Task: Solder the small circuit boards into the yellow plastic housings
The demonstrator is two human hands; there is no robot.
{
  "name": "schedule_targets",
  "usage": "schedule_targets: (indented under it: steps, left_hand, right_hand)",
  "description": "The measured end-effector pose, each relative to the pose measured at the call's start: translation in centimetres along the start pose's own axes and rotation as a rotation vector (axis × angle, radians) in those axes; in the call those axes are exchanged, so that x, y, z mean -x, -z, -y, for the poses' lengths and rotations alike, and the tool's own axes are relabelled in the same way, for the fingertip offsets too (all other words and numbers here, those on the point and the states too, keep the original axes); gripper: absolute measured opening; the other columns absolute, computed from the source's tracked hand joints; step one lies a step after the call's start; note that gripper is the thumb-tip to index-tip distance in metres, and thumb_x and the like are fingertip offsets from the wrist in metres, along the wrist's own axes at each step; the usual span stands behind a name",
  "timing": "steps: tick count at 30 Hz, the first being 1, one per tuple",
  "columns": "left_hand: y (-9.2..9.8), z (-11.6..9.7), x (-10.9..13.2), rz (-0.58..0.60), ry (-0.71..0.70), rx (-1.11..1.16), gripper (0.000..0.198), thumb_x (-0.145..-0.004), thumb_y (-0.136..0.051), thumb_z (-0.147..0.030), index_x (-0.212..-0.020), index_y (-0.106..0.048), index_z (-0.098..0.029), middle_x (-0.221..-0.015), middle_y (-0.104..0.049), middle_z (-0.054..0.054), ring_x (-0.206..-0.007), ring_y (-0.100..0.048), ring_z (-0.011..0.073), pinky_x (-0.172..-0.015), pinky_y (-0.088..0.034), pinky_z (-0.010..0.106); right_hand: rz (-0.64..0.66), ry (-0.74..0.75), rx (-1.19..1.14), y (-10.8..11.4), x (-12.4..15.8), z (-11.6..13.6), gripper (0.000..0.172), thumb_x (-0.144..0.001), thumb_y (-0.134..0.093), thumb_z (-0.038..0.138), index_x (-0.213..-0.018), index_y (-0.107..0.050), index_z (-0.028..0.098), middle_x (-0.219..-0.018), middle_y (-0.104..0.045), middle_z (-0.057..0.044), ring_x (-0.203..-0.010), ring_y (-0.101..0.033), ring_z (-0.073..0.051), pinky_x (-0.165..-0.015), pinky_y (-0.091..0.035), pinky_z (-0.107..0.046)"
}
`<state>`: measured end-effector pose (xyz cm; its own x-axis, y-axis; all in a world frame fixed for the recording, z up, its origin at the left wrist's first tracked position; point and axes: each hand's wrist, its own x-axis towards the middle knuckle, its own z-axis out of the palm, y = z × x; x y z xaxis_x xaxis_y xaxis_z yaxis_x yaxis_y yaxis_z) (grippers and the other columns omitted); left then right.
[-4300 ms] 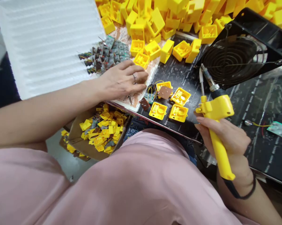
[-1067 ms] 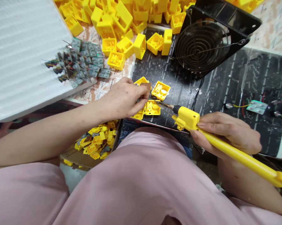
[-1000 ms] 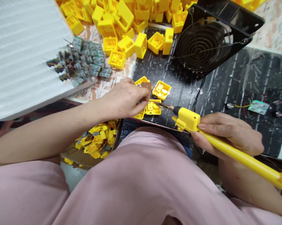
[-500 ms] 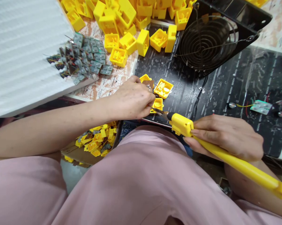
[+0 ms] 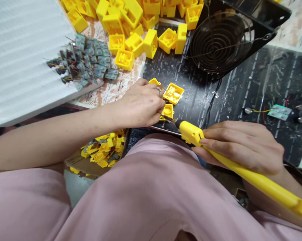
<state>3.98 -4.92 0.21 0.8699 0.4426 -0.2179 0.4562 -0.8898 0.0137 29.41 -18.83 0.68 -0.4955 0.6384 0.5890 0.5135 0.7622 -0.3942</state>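
My right hand (image 5: 238,145) is closed around a yellow soldering iron (image 5: 191,133), whose metal tip (image 5: 167,119) points left at a small yellow housing (image 5: 168,111) on the black mat (image 5: 241,90). My left hand (image 5: 141,103), with a ring on one finger, is curled over the housings at the mat's near edge, its fingertips pinched together right beside the tip. What they pinch is hidden. A second open yellow housing (image 5: 174,93) lies just beyond the fingers.
A black fan with a wire guard (image 5: 220,36) stands behind the mat. A heap of yellow housings (image 5: 131,20) and a pile of small circuit boards (image 5: 85,62) lie at the back left beside a white ribbed foam block (image 5: 22,50). A cardboard box of yellow parts (image 5: 100,154) sits below the table edge.
The soldering iron has swung from upright to level and its tip has moved left to the housing by my left hand. My left hand has come down from the table onto the housings.
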Motion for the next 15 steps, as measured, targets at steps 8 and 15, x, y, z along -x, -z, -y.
schedule_targets:
  steps: [8, 15]
  left_hand:
    - [1.0, -0.5, 0.0, 0.058, 0.041, 0.002, 0.027, -0.099, -0.054, -0.026, -0.084, -0.076, -0.020, -0.100, -0.076, 0.009, -0.106, -0.068, 0.0297, -0.097, -0.051, 0.045]
    - [0.7, -0.5, -0.2, 0.072, 0.051, 0.000, 0.026, -0.097, -0.054, -0.025, -0.082, -0.074, -0.020, -0.101, -0.076, 0.010, -0.111, -0.069, 0.0337, -0.100, -0.053, 0.052]
  right_hand:
    - [0.088, -0.301, 0.028, 1.5, 1.5, 0.7, 0.028, -0.112, -0.059, 0.038, -0.090, -0.070, 0.026, -0.082, -0.075, -0.002, -0.074, -0.075, -0.016, -0.072, -0.066, -0.031]
    - [0.000, -0.325, 0.003, 0.7, 2.2, 0.3, 0.025, -0.110, -0.061, 0.041, -0.091, -0.072, 0.028, -0.082, -0.076, -0.003, -0.072, -0.074, -0.018, -0.068, -0.066, -0.033]
